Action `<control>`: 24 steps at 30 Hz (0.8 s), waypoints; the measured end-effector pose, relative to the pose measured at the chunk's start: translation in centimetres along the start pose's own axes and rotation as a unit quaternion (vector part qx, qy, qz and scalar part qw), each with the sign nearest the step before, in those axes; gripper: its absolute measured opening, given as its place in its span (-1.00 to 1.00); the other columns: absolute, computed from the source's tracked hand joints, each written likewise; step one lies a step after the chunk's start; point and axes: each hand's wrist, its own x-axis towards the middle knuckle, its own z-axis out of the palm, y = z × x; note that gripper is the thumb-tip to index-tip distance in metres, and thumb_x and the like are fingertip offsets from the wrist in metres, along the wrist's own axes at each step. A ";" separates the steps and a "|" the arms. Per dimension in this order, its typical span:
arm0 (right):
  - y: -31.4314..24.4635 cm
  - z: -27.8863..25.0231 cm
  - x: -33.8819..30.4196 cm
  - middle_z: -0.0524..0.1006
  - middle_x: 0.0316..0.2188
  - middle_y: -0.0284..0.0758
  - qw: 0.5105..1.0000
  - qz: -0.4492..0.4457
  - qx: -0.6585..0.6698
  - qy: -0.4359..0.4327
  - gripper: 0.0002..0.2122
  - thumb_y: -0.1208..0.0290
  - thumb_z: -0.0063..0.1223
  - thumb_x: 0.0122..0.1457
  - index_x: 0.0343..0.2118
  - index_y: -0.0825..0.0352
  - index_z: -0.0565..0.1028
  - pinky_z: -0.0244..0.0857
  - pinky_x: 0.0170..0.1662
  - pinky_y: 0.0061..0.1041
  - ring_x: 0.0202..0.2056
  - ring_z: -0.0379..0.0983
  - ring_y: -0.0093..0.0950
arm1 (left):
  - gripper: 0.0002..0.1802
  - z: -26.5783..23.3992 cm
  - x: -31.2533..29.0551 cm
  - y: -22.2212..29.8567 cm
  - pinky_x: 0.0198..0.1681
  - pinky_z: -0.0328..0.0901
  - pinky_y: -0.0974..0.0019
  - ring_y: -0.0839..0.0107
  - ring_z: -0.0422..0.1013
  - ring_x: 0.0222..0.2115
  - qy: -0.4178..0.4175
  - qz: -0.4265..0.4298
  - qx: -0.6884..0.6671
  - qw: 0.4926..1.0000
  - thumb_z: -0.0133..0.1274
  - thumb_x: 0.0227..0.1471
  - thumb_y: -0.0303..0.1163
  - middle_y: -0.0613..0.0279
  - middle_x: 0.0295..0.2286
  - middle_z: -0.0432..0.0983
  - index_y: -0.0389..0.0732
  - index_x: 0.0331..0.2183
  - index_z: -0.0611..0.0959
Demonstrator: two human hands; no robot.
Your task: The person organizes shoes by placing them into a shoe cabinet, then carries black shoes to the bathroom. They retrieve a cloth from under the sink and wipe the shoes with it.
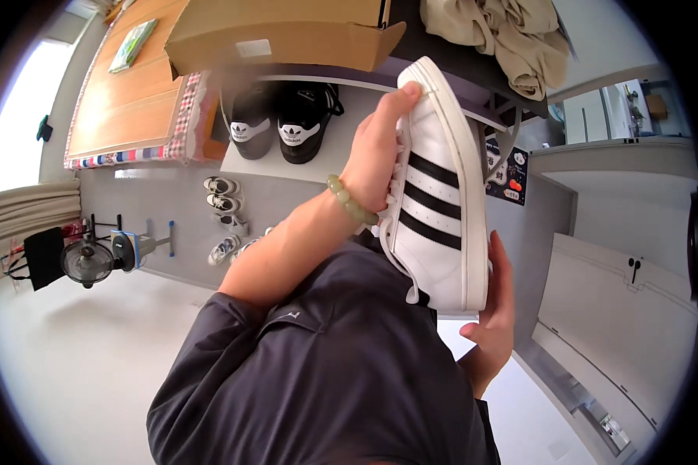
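Up high, a cardboard box (279, 35) sits on the shelf (318, 155) over a pair of black sneakers (281, 120). Before it, a white sneaker (442, 194) with black stripes is held upright: left hand (380, 147) fingers clamped on its upper side, right hand (496, 318) fingers cupped under its heel.

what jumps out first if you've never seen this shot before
The white leather sneaker with three black stripes dominates the centre, held up sole-rightward between the left hand, gripping its toe end, and the right hand, cupping its heel. Behind it, a pair of black sneakers with white heel tabs sits on a pale shelf, under a brown cardboard box.
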 end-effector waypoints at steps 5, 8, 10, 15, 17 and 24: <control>0.4 0.3 0.1 0.02 0.38 -0.03 0.985 -0.135 -0.088 0.062 0.32 -0.03 0.63 -0.42 0.41 0.24 -0.05 0.23 0.21 -0.12 0.22 0.26 -0.15 | -0.40 -0.6 0.8 0.0 -0.30 0.52 0.28 0.30 0.59 -0.43 -0.023 -0.068 -0.084 0.994 -0.03 0.12 0.13 0.06 -0.40 0.64 -0.28 -0.24 0.64; -0.3 0.3 0.4 0.02 0.37 -0.02 0.935 -0.256 -0.232 0.079 0.25 0.03 0.63 -0.36 0.42 0.06 -0.02 0.22 0.22 -0.05 0.23 0.22 -0.06 | -0.38 -1.4 1.4 0.0 -0.26 0.55 0.23 0.28 0.61 -0.38 -0.055 -0.071 -0.119 0.989 -0.10 0.16 0.16 0.07 -0.34 0.64 -0.23 -0.15 0.63; -0.1 -0.1 0.7 0.04 0.36 -0.03 0.898 -0.306 -0.305 0.084 0.21 0.08 0.63 -0.32 0.42 -0.03 -0.02 0.21 0.22 -0.01 0.23 0.21 -0.01 | -0.38 -1.9 1.6 -0.1 -0.23 0.56 0.21 0.25 0.61 -0.36 -0.060 -0.077 -0.121 0.988 -0.14 0.18 0.15 0.06 -0.33 0.64 -0.24 -0.14 0.62; 2.3 -1.7 1.4 0.19 0.25 0.00 0.690 -0.453 -0.556 0.095 -0.17 0.43 0.46 -0.07 0.28 0.16 0.20 0.32 0.17 -0.02 0.21 0.25 0.04 | -0.39 -1.9 1.4 -0.9 -0.20 0.55 0.18 0.22 0.62 -0.35 -0.040 -0.088 -0.151 0.984 -0.12 0.19 0.13 0.02 -0.30 0.64 -0.25 -0.12 0.62; 2.5 -2.4 1.7 0.22 0.24 0.00 0.698 -0.442 -0.558 0.078 -0.21 0.43 0.45 -0.05 0.26 0.20 0.22 0.34 0.17 -0.06 0.19 0.28 0.02 | -0.38 -1.5 1.0 -1.3 -0.19 0.54 0.18 0.21 0.61 -0.33 -0.006 -0.088 -0.113 0.990 -0.07 0.19 0.14 0.02 -0.28 0.64 -0.26 -0.10 0.61; 6.3 -3.4 -0.1 0.25 0.26 -0.14 0.907 -0.273 -0.172 0.269 -0.13 0.27 0.43 0.01 0.32 0.40 0.12 0.16 0.29 -0.12 0.24 0.25 -0.17 | -0.39 -1.8 -1.8 -1.6 0.15 0.24 0.12 0.37 0.37 -0.05 -0.101 0.039 -0.019 0.994 -0.04 0.24 -0.01 0.13 -0.03 0.42 -0.26 0.13 0.40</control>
